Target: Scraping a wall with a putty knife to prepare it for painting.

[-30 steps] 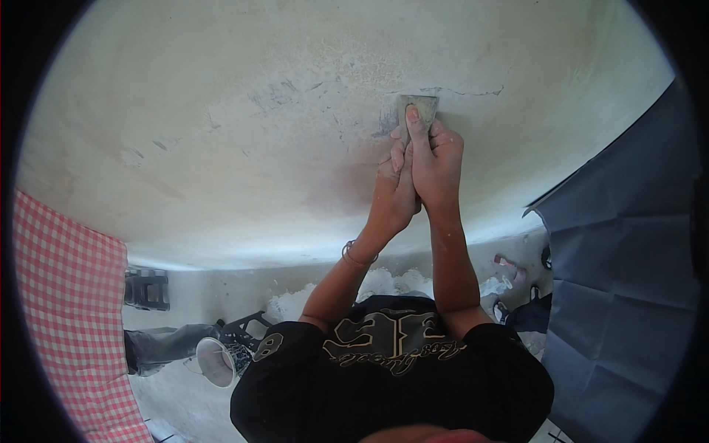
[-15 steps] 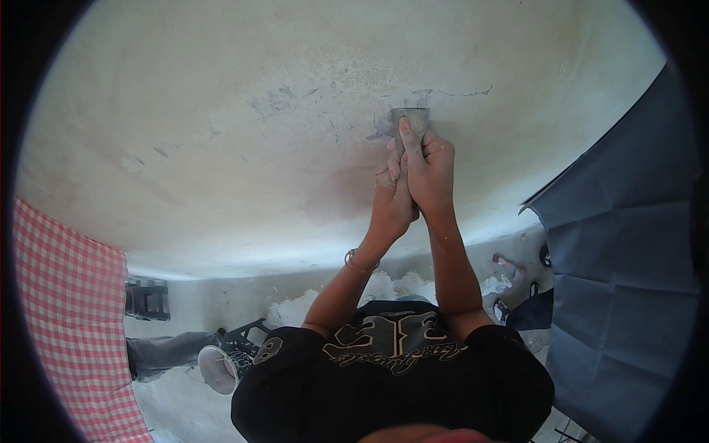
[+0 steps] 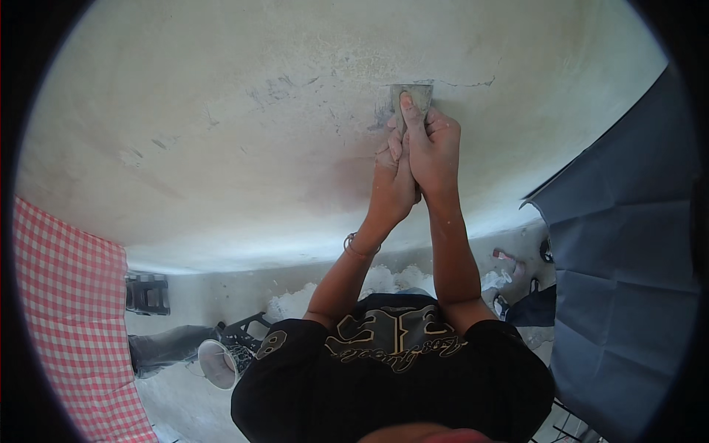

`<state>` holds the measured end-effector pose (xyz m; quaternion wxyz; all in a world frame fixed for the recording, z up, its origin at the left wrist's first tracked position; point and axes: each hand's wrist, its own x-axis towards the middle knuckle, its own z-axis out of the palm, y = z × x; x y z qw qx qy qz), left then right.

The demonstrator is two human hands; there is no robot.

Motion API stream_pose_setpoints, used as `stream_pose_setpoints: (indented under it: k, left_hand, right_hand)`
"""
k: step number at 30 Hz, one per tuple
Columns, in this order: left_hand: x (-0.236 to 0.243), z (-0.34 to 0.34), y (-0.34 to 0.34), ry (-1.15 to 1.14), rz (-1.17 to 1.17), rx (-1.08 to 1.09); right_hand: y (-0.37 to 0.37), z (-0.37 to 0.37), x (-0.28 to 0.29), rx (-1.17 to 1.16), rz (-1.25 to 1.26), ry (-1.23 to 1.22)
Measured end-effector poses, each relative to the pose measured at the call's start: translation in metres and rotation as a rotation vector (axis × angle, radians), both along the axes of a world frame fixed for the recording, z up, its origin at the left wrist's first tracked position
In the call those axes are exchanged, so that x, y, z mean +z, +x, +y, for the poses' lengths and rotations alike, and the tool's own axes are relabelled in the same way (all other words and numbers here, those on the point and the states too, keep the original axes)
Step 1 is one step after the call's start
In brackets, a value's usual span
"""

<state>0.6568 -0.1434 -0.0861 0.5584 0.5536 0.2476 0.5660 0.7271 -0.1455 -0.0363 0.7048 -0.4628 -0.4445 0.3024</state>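
Note:
Both my hands are closed around a putty knife (image 3: 421, 96), its flat, plaster-smeared blade pressed against the pale wall (image 3: 244, 177). My right hand (image 3: 434, 151) grips it from the right, with the thumb lying along the blade. Close against it, my left hand (image 3: 393, 166) wraps the lower part of the tool, and the handle is mostly hidden by the fingers. White dust coats the fingers. The blade's upper edge lies just below a thin crack (image 3: 473, 83) in the wall. Dark scraped marks (image 3: 277, 90) show to the left of the blade.
A red-and-white checked cloth (image 3: 70, 310) hangs at left, a dark grey sheet (image 3: 628, 295) at right. Below are a black stool (image 3: 148, 294), a white bucket (image 3: 218, 364), another person's leg (image 3: 173, 347) and white debris (image 3: 295, 301) along the wall's foot.
Both hands have pushed the putty knife up the wall, bringing its edge from below the crack to nearly level with it. The grip is the same.

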Motion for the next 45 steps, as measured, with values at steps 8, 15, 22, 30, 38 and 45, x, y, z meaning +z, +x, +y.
stream_pose_setpoints:
  k: [8, 15, 22, 30, 38, 45]
  left_hand:
    - [0.006, -0.006, -0.005, -0.035, 0.042, -0.018]
    - [-0.001, -0.006, -0.006, -0.025, 0.052, -0.012]
    - [0.002, -0.007, -0.008, -0.022, 0.051, -0.003]
    - [-0.006, -0.007, -0.007, 0.020, 0.062, 0.000]
    - [0.009, -0.001, -0.008, -0.035, 0.016, -0.048]
    - [-0.018, -0.011, -0.008, 0.010, 0.065, 0.000]
  right_hand:
    - [0.002, 0.001, -0.007, -0.037, -0.049, -0.011]
    - [-0.002, 0.000, -0.004, 0.023, 0.017, 0.002]
    - [0.006, 0.005, -0.024, -0.042, -0.070, -0.033]
    - [0.007, 0.002, -0.031, -0.028, -0.099, -0.092]
    - [-0.001, 0.003, -0.003, 0.018, -0.010, -0.033]
    - [0.007, 0.006, -0.040, -0.058, -0.116, -0.081]
